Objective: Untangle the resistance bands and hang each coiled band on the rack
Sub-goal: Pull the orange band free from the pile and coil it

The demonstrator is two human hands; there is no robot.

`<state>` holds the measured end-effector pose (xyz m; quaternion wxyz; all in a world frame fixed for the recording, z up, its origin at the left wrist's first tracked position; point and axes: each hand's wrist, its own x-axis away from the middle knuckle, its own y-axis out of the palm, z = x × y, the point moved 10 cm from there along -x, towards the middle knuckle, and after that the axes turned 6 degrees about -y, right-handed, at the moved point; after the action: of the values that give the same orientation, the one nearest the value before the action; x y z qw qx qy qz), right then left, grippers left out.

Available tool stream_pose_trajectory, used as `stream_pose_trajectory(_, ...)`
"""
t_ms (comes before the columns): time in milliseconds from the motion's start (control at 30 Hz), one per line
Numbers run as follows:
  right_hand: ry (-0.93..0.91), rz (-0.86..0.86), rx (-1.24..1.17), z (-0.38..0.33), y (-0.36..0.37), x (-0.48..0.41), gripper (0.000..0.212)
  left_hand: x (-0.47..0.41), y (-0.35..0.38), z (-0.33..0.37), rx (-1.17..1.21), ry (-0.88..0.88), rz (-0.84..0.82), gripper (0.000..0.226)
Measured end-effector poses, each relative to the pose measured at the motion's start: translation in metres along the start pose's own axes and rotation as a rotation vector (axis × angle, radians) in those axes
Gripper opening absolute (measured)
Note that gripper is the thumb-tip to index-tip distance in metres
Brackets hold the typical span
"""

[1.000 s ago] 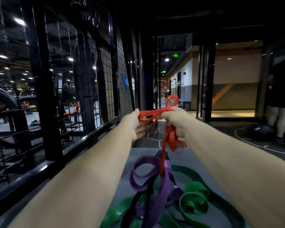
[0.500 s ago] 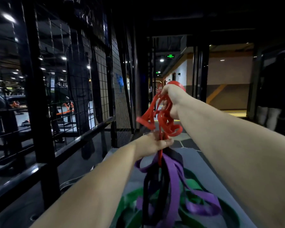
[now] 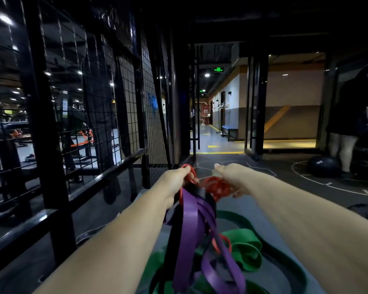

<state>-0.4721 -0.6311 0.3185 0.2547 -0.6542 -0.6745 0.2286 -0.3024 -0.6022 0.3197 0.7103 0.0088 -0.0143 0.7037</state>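
Left forearm [image 3: 119,236] and right forearm [image 3: 302,221] show bare along their visible length. The left hand [image 3: 175,181] and right hand [image 3: 235,179] are bare too.

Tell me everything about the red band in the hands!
The red band is thin and rubbery-looking, bunched into tangled loops. The left hand grips one loop; the right hand holds a crumpled coil. It is caught up with the purple band and black band; another red loop shows lower, near the green band.
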Motion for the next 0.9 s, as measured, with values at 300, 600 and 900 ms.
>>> stream_pose_trajectory(300, -0.472, -0.086, 0.058, -0.045, 0.048, 0.03, 0.051, -0.001, -0.007, -0.006, 0.098, -0.145, 0.129, 0.041)
stream_pose_trajectory(600, -0.457, -0.102, 0.273, -0.041, 0.055, 0.029, 0.064, 0.003, -0.007, 0.005, 0.091, -0.11, 0.082, 0.026)
stream_pose_trajectory(900, -0.648, -0.132, -0.258, -0.091, -0.005, 0.041, 0.073, 0.005, -0.031, 0.04, 0.203, -0.026, 0.165, 0.014)
